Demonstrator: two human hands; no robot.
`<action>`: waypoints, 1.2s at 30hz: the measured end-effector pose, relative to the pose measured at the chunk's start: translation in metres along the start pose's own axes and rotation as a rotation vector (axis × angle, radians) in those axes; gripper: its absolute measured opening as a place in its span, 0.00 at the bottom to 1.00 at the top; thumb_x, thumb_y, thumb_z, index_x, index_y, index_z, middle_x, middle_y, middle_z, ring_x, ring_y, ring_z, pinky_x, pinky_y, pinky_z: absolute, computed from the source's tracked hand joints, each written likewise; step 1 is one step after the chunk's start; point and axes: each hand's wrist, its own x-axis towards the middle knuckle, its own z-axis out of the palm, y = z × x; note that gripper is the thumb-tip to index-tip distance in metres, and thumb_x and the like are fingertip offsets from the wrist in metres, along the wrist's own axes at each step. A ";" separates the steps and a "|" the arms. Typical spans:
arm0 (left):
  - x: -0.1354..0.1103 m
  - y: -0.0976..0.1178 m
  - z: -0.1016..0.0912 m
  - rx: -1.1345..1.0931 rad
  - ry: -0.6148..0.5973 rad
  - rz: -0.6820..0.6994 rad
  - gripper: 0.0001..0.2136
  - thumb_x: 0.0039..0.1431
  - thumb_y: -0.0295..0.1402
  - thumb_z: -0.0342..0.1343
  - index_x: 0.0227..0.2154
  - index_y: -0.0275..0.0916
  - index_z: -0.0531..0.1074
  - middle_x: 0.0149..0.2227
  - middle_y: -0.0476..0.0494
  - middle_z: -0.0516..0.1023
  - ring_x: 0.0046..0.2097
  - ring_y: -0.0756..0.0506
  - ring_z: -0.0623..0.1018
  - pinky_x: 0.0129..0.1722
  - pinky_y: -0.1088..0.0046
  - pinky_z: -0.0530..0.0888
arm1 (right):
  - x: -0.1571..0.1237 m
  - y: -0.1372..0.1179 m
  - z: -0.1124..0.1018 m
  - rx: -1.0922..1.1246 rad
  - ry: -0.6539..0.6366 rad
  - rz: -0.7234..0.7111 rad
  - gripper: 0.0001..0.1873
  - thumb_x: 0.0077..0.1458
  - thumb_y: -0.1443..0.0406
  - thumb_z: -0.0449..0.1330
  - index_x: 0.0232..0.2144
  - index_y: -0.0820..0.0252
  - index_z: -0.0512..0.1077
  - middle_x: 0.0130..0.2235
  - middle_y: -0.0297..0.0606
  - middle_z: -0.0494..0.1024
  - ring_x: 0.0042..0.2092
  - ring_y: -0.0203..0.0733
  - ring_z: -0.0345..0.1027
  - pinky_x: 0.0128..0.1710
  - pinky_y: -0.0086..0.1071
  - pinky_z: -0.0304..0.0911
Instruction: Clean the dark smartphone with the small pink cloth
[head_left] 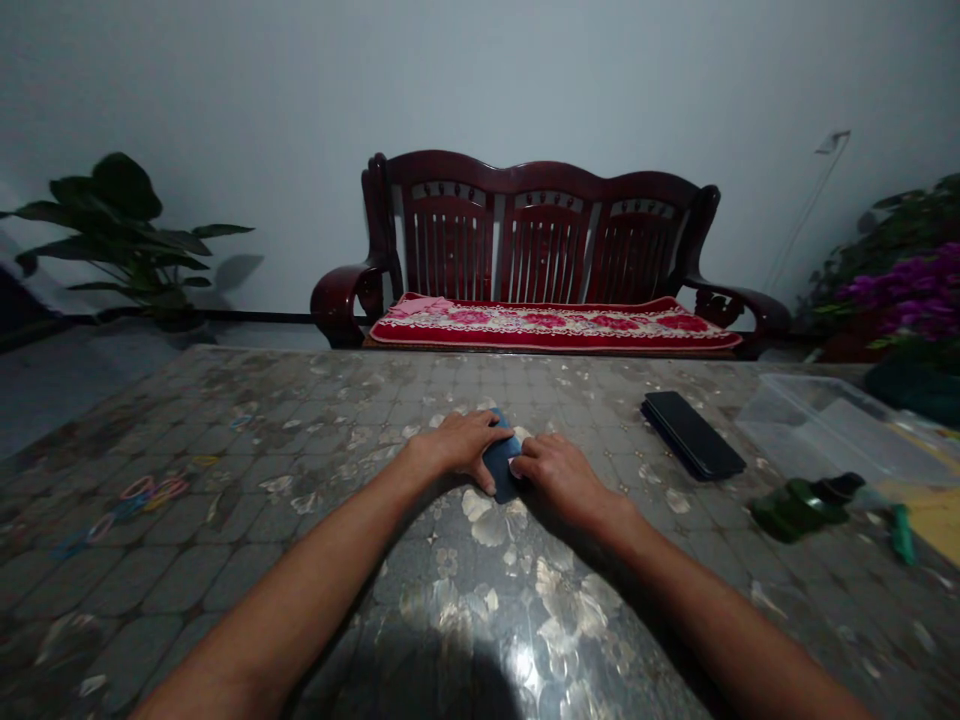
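A small dark blue flat object (501, 463), like a card pack or pouch, lies on the patterned table (300, 560) between my hands. My left hand (461, 445) rests on its left side with fingers curled over its top edge and thumb at its lower corner. My right hand (559, 475) presses against its right side, fingers bent onto it. Both hands grip it against the tabletop.
A black phone (691, 434) lies to the right. Farther right are a clear plastic box (825, 425), a green bottle-like thing (799, 505) and yellow paper (934, 515). Coloured rubber bands (146, 492) lie at the left. A red wooden bench (544, 260) stands behind the table.
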 end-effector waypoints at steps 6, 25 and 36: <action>0.001 0.001 -0.002 -0.018 0.013 0.008 0.46 0.38 0.53 0.72 0.61 0.45 0.66 0.61 0.34 0.67 0.58 0.29 0.71 0.51 0.58 0.70 | -0.018 -0.001 -0.012 0.013 -0.082 -0.088 0.09 0.62 0.68 0.58 0.35 0.57 0.79 0.36 0.40 0.78 0.40 0.43 0.67 0.40 0.34 0.54; 0.006 0.004 -0.007 0.032 -0.019 0.017 0.46 0.38 0.55 0.71 0.63 0.50 0.65 0.56 0.34 0.69 0.56 0.28 0.72 0.48 0.58 0.71 | -0.007 0.003 -0.022 0.016 -0.113 0.199 0.14 0.56 0.73 0.55 0.38 0.58 0.80 0.39 0.44 0.80 0.43 0.46 0.71 0.42 0.33 0.56; 0.003 0.007 -0.011 0.050 -0.026 0.011 0.44 0.40 0.53 0.71 0.62 0.50 0.66 0.57 0.35 0.69 0.55 0.29 0.72 0.47 0.59 0.72 | 0.000 -0.003 -0.015 0.087 -0.068 0.079 0.13 0.55 0.71 0.57 0.38 0.55 0.80 0.39 0.40 0.80 0.42 0.44 0.70 0.42 0.34 0.53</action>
